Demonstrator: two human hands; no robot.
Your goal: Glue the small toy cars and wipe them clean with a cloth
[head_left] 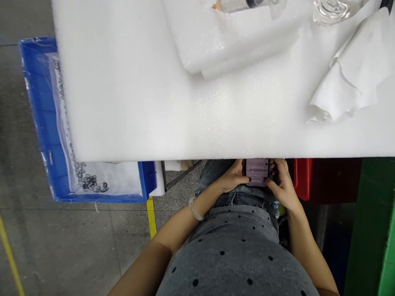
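Note:
Over my lap, just under the front edge of the foam-covered table [129, 111], I hold a smartphone [256, 174] with a lit on-screen keyboard. My left hand [232, 179] grips its left side, the thumb lying on the screen. On the other side my right hand [282, 185] curls round the phone, its thumb also at the keyboard. The table edge hides the phone's top end and some of my fingertips.
A blue bin [49, 123] at the left holds white lining and several small dark rings [89, 183]. A syringe [237, 5], a clear glass object [331, 11] and a crumpled white cloth [352, 74] lie on the table. Below stands a red bin [303, 179].

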